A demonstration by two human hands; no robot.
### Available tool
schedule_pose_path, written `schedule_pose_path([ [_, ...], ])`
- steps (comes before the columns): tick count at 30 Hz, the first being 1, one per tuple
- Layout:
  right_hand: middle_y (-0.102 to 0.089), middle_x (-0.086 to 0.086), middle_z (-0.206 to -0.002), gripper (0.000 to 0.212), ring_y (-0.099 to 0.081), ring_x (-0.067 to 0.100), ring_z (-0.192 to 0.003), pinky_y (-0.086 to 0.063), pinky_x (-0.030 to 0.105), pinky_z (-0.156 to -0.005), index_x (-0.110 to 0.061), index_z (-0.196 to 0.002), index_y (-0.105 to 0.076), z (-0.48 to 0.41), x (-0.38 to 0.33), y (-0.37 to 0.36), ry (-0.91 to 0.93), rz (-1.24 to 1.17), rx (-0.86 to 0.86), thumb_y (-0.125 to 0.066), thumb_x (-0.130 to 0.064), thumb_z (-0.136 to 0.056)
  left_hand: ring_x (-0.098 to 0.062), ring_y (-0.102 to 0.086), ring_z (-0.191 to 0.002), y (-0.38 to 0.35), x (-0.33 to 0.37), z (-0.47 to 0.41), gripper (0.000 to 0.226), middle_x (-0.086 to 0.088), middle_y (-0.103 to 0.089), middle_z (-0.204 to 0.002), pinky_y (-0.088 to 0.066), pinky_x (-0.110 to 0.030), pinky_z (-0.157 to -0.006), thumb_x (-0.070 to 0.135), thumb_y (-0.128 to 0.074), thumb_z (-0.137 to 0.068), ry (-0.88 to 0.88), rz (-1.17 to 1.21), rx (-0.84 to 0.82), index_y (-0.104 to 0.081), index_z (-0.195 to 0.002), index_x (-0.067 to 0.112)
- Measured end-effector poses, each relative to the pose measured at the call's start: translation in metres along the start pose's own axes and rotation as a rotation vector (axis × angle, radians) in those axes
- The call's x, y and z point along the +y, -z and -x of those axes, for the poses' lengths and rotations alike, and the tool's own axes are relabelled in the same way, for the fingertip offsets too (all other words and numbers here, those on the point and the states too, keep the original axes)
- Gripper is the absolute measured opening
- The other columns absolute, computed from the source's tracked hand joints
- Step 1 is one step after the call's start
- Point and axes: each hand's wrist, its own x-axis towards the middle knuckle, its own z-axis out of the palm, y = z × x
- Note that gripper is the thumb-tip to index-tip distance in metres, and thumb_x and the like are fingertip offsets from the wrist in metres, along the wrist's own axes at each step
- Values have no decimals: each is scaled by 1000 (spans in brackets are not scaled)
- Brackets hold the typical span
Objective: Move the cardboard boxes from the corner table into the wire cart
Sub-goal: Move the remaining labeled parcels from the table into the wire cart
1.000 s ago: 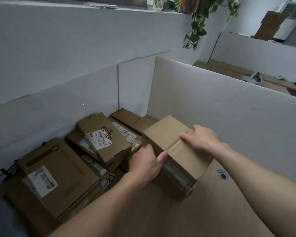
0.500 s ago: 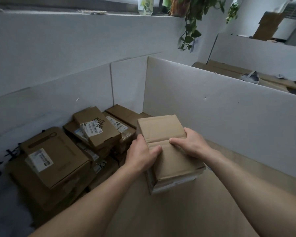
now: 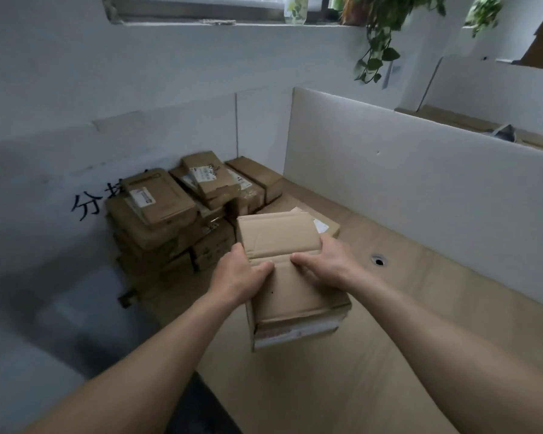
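Note:
I hold a plain brown cardboard box (image 3: 290, 270) in the air above the wooden corner table (image 3: 420, 339). My left hand (image 3: 237, 277) grips its left side with the thumb on top. My right hand (image 3: 322, 264) grips the right side, thumb also laid across the top flap. White tape shows on the box's near end. A stack of several more cardboard boxes (image 3: 182, 214), some with white labels, sits in the table's far left corner. No wire cart is in view.
White partition panels (image 3: 420, 183) wall the table at the back and right. A cable hole (image 3: 379, 261) sits in the tabletop on the right. A flat box with a white label (image 3: 322, 226) lies just behind the held one. Trailing plants (image 3: 380, 48) hang from the window sill.
Both hands have lifted the box off the pile and drawn it back toward me. The view has pulled away, so the stack now lies farther off.

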Motion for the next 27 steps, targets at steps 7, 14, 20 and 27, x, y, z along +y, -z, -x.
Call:
schedule_pose_path([
  [7, -63, -10, -103, 75, -61, 14, -93, -54, 38, -80, -32, -110, -57, 45, 16, -59, -9, 27, -135, -65, -76, -50, -17, -61, -105, -1, -70, 56, 58, 1, -61, -120, -57, -43, -90, 46, -73, -83, 101, 110, -48, -50, -131, 23],
  [14, -59, -13, -99, 78, -60, 14, -95, -50, 33, -81, -39, -117, -55, 76, 36, -114, -58, 15, -134, -68, -69, -46, -19, -58, -117, -11, -123, 84, 73, 1, -58, -130, -52, -45, -100, 42, -77, -80, 187, 128, -183, -42, -142, 26],
  [20, -69, -1, -112, 60, -65, 22, -107, -54, 37, -95, -23, -118, -63, 85, 63, -147, -132, 34, -169, -84, -46, -67, -22, -57, -120, -15, -150, 91, 70, -3, -58, -134, -49, -43, -104, 28, -74, -83, 199, 107, -264, -41, -144, 20],
  [27, -66, -12, -93, 39, -63, 11, -89, -49, 28, -79, -31, -98, -60, 95, 75, -155, -173, 27, -178, -78, -56, -74, -23, -58, -114, -21, -167, 97, 65, -4, -60, -129, -52, -41, -98, 36, -74, -82, 267, 75, -215, -47, -137, 16],
])
